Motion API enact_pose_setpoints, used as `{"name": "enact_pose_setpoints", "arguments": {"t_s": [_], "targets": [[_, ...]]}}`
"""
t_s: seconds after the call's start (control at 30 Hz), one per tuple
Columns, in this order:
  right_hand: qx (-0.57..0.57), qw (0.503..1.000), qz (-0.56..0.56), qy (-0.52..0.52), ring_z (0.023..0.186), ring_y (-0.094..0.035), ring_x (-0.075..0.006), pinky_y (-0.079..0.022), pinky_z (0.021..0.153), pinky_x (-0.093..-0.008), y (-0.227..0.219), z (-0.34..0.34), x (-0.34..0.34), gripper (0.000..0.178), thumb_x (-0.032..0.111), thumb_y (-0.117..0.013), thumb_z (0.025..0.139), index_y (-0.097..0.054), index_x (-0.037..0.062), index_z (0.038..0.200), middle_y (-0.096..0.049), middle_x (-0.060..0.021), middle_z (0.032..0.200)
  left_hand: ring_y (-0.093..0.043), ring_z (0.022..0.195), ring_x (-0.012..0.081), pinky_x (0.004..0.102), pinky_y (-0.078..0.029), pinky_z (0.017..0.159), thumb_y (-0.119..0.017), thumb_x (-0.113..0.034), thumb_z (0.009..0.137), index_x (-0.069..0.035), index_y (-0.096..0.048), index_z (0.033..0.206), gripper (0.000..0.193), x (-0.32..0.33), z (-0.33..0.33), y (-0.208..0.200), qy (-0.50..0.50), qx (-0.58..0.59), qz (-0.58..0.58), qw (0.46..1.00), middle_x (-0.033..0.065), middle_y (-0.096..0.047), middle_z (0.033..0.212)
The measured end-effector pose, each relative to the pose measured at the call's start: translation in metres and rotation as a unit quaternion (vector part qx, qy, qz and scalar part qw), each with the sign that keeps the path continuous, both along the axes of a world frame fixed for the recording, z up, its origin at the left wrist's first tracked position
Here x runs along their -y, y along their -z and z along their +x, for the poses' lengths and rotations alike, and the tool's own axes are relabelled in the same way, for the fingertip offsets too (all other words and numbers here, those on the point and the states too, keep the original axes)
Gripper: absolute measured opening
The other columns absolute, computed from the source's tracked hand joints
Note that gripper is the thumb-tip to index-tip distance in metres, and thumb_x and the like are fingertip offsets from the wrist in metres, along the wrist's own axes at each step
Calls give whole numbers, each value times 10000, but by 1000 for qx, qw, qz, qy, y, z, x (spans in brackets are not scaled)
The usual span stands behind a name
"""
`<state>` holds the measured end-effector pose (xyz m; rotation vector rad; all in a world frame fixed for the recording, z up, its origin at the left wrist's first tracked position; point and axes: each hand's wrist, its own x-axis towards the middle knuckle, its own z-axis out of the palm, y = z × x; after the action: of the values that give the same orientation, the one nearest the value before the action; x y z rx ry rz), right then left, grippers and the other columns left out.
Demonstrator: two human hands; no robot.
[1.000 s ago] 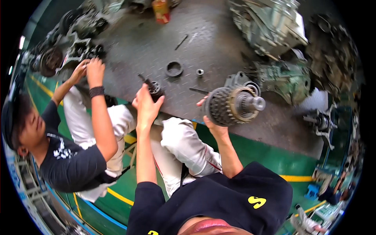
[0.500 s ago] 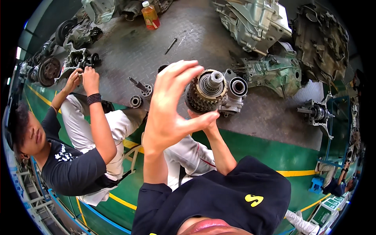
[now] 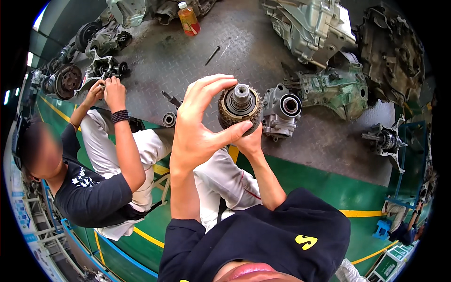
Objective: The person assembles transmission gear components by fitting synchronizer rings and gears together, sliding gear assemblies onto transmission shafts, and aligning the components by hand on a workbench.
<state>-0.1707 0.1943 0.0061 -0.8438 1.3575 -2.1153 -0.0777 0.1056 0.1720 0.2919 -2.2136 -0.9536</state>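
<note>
A gear shaft assembly [image 3: 240, 106], with stacked toothed rings and a splined end pointing up, is held in front of my chest. My left hand [image 3: 199, 124] curves round its left side, the thumb lying across the lower rim and the fingers along the upper left. From below, my right hand [image 3: 250, 142] grips the assembly; most of its fingers are hidden behind the gears. Just to the right, on the metal table, sits a grey cast housing [image 3: 280, 113] with a round bearing opening.
A co-worker at the left handles parts by an opened gearbox [image 3: 101, 68]. On the table [image 3: 155, 61] lie a bolt [image 3: 212, 55], a bearing [image 3: 169, 119] and a drink bottle [image 3: 189, 19]. Larger casings [image 3: 336, 89] stand at the right; a geared shaft unit [image 3: 387, 139] rests near the right edge.
My left hand has closed in on the gear assembly, its thumb now over the rim. The assembly has shifted left, away from the cast housing. The view has turned slightly.
</note>
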Motion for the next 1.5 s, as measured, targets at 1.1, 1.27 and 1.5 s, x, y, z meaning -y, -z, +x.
{"name": "enact_pose_setpoints", "arguments": {"t_s": [1.1,1.27,1.5], "targets": [[11,997,69,39,986,-656,-175,-498,948,-328,29,4,-6,568,11,-822,621,-621,4,1151,-691,-68,1081,-598,1123,175,293,-457,943,-624,-110,930,15,-601,1244,338,53,86,85,-281,-42,155,946,103,-623,1255],[-98,994,30,42,892,-668,-212,-541,878,-380,47,2,-6,461,35,-730,740,-569,-8,1170,-673,-93,986,-618,1045,259,364,-485,938,-646,-86,850,-23,-654,1157,313,77,119,152,-427,157,-7,890,126,-665,1117],[-71,996,11,58,876,-660,-217,-532,857,-377,47,3,-4,416,112,-764,749,-587,-13,1104,-672,-102,947,-550,1139,360,425,-445,1006,-782,-192,750,-48,-567,1313,619,93,115,200,-407,223,-71,883,161,-619,1215]]}}
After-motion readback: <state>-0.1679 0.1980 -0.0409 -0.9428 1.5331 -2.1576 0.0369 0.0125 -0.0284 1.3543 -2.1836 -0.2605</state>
